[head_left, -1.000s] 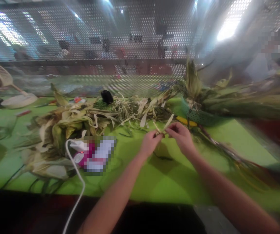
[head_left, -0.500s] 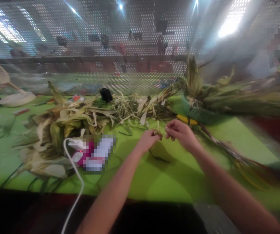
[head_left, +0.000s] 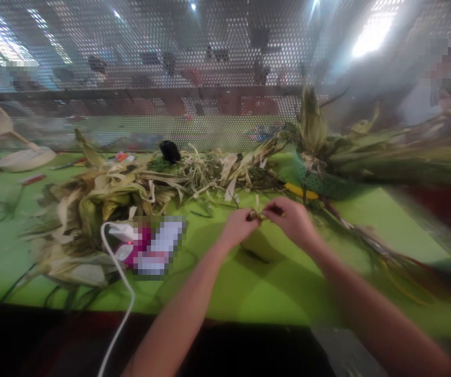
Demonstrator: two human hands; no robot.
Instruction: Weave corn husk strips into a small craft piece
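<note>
Over the green tabletop, my left hand is closed around a small piece of pale yellowish plant strip, which looks like husk. Its upper end sticks up between my hands. My right hand pinches at the same strip from the right, thumb and forefinger together. The lower part is hidden by my fingers. Below them lies a thin dark green leaf piece, blurred.
Dried husks lie heaped at left and along the back. A pixelated phone-like object has a white cable near it. At right stand a green basket with long leaves and a yellow-handled tool. A perforated screen rises behind.
My right hand has moved left, from just beside the left hand to touching the strip. The left hand stays nearly in place, still holding it.
</note>
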